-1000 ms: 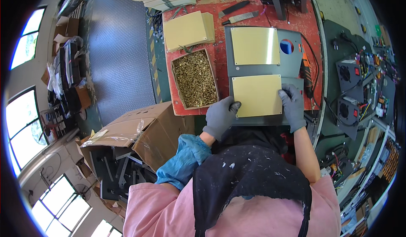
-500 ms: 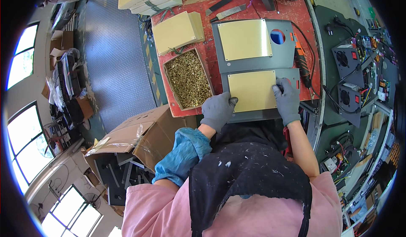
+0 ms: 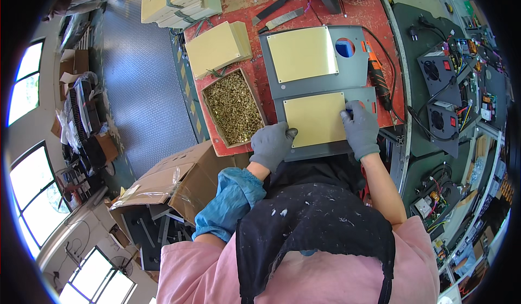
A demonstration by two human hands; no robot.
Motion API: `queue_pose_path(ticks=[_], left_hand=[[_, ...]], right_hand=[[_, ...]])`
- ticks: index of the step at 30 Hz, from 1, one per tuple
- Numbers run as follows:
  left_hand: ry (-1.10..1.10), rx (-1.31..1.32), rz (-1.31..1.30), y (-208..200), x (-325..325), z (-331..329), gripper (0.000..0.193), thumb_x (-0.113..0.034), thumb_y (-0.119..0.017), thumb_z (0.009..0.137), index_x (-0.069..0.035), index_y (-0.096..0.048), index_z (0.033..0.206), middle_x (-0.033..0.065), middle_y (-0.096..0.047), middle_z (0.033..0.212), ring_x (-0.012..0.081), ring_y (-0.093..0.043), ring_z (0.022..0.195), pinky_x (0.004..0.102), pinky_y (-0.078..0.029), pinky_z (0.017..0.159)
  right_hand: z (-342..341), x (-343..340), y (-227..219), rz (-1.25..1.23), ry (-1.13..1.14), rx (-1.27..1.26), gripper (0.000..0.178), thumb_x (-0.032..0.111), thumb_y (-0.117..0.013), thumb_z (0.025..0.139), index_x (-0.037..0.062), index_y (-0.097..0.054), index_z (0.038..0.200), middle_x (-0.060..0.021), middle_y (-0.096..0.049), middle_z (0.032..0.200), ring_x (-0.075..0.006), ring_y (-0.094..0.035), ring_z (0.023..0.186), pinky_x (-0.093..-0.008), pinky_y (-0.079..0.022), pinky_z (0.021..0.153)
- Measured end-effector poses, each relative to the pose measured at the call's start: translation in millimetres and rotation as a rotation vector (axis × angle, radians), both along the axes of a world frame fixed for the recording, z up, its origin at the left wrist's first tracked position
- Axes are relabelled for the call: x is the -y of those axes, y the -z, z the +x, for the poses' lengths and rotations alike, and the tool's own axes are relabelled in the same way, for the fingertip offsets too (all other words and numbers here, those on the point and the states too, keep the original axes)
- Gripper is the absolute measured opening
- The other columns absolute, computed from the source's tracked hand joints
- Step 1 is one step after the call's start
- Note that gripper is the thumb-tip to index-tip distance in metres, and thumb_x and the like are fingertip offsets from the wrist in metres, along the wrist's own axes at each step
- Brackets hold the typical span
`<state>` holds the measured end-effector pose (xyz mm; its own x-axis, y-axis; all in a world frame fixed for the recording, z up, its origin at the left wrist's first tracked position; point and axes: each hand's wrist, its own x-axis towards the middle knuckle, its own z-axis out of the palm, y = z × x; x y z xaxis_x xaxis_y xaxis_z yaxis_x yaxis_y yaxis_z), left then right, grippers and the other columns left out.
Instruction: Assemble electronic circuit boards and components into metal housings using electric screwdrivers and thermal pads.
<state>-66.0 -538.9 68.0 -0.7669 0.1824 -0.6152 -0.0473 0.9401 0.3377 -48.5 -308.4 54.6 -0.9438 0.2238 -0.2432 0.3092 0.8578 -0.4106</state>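
Observation:
A pale yellow rectangular sheet (image 3: pixel 316 120) with small corner holes lies on a grey metal panel (image 3: pixel 312 152) at the near edge of the bench. My left hand (image 3: pixel 272 145), in a grey glove, is closed at the sheet's left edge, thumb against it. My gloved right hand (image 3: pixel 361 130) grips the right edge, its fingers curled beside the panel's cutout. Just beyond, a second grey panel (image 3: pixel 355 76) with a round hole carries another yellow sheet (image 3: pixel 302 54).
Left of the panels stands a box of small brass-coloured fasteners (image 3: pixel 233 109), with stacked yellow sheets (image 3: pixel 214 49) behind. An orange-and-black power tool (image 3: pixel 378 76) lies to the right, its cable beside it. Two flat hand tools (image 3: pixel 282 19) lie farther back. A cardboard box (image 3: pixel 184 179) stands at lower left.
The whole view has shifted slightly, so the bench appears farther left. Both hands remain at the near sheet's edges, with little visible movement against it.

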Motion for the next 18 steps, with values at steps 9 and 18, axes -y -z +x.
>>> queue_pose_path(ticks=[9,18], left_hand=[[-0.112,-0.066,0.005,-14.2,13.4,-38.3,0.033,-0.043,-0.057,0.087,-0.012,-0.069,0.09,0.0115,-0.065,0.07,0.0325,-0.065,0.071,0.043,-0.049,0.065],[-0.228,-0.44,0.089,13.3,-6.0,-93.4,0.038,-0.032,-0.062,0.085,-0.011,-0.055,0.116,0.0153,-0.062,0.096,0.0356,-0.064,0.083,0.0471,-0.049,0.073]], right_hand=[[-36.2,-12.8,-13.4,0.034,-0.044,-0.174,0.027,0.025,-0.064,0.085,0.0099,-0.059,0.106,-0.0101,-0.064,0.084,-0.028,-0.063,0.073,-0.0393,-0.049,0.064],[-99.6,2.0,4.6,0.132,-0.184,-0.122,0.032,0.027,-0.059,0.088,0.0094,-0.057,0.115,-0.0131,-0.059,0.1,-0.0321,-0.059,0.094,-0.0425,-0.049,0.077]])
